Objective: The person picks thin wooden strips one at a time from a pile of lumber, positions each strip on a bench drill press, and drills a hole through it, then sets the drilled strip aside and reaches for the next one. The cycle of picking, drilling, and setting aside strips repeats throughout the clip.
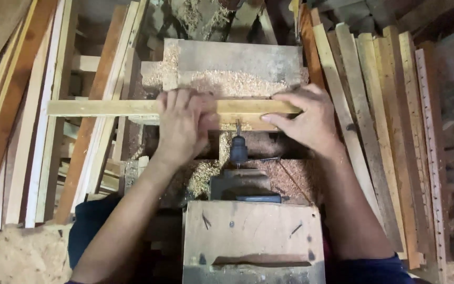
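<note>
A long pale wooden slat (106, 107) lies crosswise on a sawdust-covered machine table (237, 66). My left hand (181, 126) presses down on the slat near its middle. At the slat's right end, my right hand (306, 118) grips it with the fingers wrapped over the top edge. Between both hands a dark drill chuck with a bit (238, 144) points at the slat's near edge, its tip touching or nearly touching the wood. The chuck comes out of a worn wooden housing (250, 242) in front of me.
Stacks of wooden slats lean at the left (32, 105) and lie in a row at the right (374, 105). Sawdust (22, 255) is heaped at the lower left and around the machine. A dark blue cloth (88, 221) sits under my left forearm.
</note>
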